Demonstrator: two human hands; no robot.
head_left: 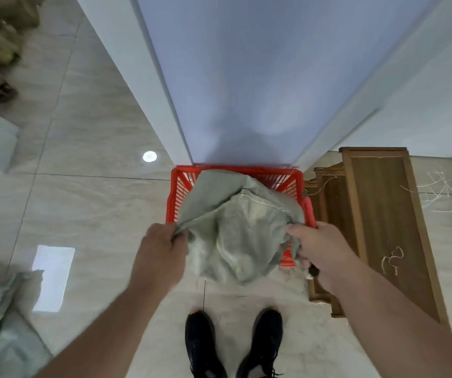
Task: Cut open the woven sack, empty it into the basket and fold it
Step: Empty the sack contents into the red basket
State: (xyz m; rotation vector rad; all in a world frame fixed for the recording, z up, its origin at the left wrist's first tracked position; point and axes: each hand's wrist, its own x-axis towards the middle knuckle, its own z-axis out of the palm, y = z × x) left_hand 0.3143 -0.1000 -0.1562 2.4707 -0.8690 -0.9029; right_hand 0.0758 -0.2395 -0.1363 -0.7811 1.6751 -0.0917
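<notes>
Glossy beige tile floor (88, 203), white wall (246, 77) straight ahead, wooden panels (383, 214) lying on the right with loose string bits on them. Red basket (177, 186) sits on the floor against the wall. Grey-green sack (235, 230) is bunched over the basket, hanging past its near edge. Left hand (162, 255) pinches the sack's left edge; right hand (320, 252) grips its right edge and also holds a small dark object, can't tell what. Black shoes (205, 342) just below. Another sack (3, 323) bottom left.
</notes>
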